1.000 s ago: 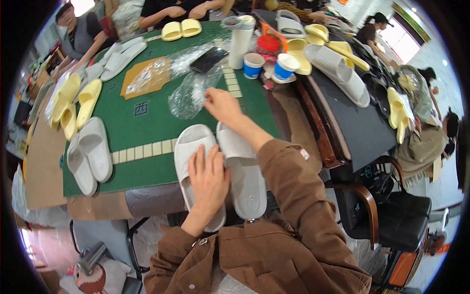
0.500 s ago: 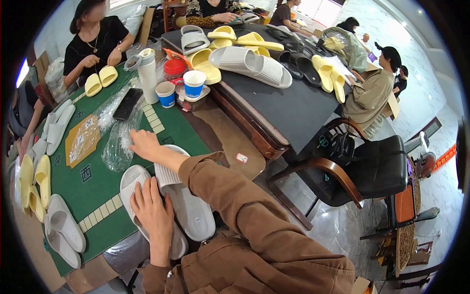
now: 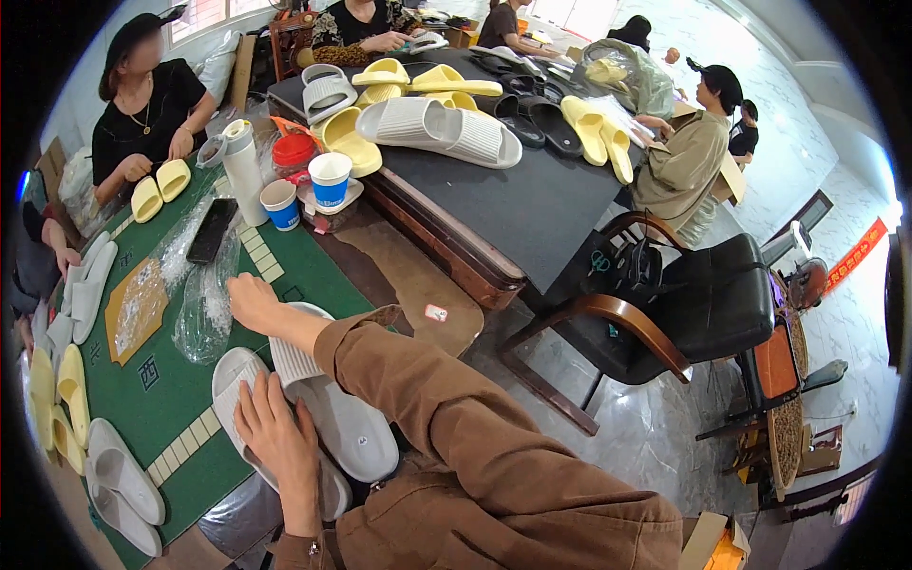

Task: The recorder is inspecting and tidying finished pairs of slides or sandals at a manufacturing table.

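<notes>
Slippers first: two pale grey ribbed foam slippers lie side by side at the near edge of the green felt table, soles up and toes pointing away, the left slipper partly under the left hand, which rests flat on it with fingers spread and closed on nothing. The right slipper is broader in view, smooth along its length with a ribbed band near the far end; the right hand lies on that far end, fingers stretched forward and loosely together, not clamped, the brown sleeve crossing over it. Just beyond the right hand sits one crumpled clear plastic bag, with one brown cardboard piece to its left. At the table's left edge lie two more grey slippers and two yellow ones. Farther off stand two blue-and-white paper cups, one white bottle, one red-lidded jar and one black phone. On the dark table beyond lie several yellow, grey and black slippers.
</notes>
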Demonstrator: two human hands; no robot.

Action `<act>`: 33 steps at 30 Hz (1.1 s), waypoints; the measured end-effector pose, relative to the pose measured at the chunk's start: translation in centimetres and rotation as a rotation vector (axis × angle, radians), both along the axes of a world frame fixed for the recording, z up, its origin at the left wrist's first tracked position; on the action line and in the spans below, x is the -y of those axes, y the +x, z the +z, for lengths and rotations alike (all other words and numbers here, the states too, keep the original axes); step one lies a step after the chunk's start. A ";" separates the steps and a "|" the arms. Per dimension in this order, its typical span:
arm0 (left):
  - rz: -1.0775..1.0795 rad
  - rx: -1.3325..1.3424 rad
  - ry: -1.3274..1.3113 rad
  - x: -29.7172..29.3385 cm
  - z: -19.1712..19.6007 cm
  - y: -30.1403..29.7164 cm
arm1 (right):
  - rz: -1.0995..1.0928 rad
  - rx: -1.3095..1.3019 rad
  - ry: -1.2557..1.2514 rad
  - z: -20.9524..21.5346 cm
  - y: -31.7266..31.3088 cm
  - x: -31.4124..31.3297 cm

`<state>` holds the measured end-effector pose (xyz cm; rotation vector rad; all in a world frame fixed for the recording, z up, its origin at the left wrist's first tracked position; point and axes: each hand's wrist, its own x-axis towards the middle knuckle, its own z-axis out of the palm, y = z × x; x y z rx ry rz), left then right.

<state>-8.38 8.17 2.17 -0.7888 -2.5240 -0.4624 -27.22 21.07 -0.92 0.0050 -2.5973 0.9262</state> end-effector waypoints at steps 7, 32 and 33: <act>0.001 -0.003 -0.003 -0.3 -0.4 -0.1 | 0.049 -0.190 0.158 0.9 1.6 1.0; 0.013 -0.075 -0.123 0.9 -1.7 -1.2 | 1.018 -0.561 -0.601 10.5 17.8 10.5; -0.041 -0.005 -0.092 0.7 -1.0 -1.1 | 1.007 -0.558 -0.596 10.7 18.6 10.5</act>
